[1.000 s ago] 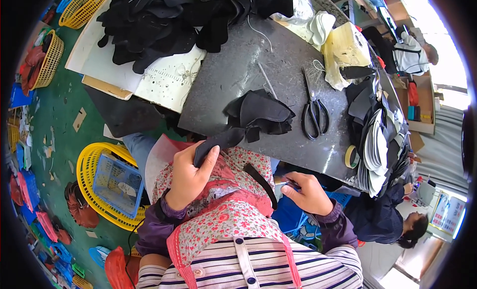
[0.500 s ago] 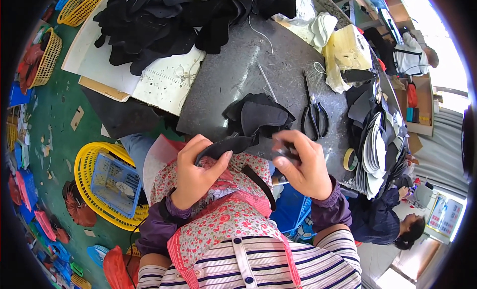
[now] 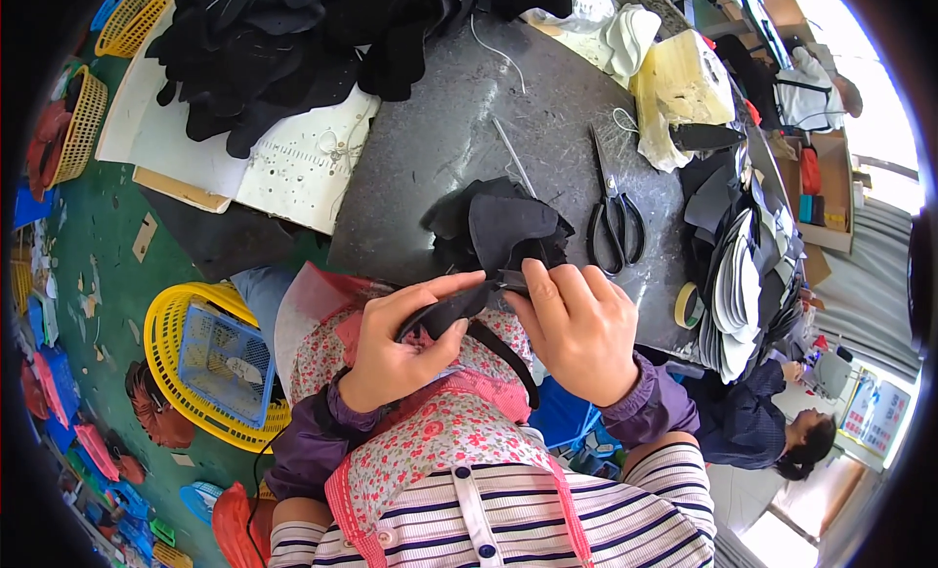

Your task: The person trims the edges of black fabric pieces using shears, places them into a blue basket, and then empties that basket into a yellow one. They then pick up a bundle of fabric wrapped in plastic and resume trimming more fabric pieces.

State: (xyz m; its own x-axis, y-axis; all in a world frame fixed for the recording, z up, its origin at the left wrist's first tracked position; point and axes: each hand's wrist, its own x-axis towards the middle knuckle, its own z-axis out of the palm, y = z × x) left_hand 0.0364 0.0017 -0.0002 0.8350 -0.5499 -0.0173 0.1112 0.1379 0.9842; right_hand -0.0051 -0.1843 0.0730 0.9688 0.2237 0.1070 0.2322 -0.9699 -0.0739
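My left hand (image 3: 386, 348) grips a curved black piece of material (image 3: 445, 312) between thumb and fingers, above my flowered apron. At that piece's right end, the thumb and fingers of my right hand (image 3: 581, 329) are pinched together. A small dark grey edge shows at those fingertips; its kind is unclear. Just beyond both hands, a loose pile of black cut pieces (image 3: 513, 226) lies on the dark table (image 3: 420, 168). A narrow black strip (image 3: 508, 361) crosses my lap beneath the hands.
Black-handled scissors (image 3: 614, 216) and a thin rod (image 3: 513, 156) lie on the table. A tape roll (image 3: 688, 305) and stacked cut pieces (image 3: 735, 294) line its right side. A big black heap (image 3: 274, 60) covers the far left. Beside me stands a yellow basket (image 3: 161, 338).
My right hand has moved left and closed at the right end of the black piece, where it was apart and blurred before. My left hand keeps its hold, shifted slightly.
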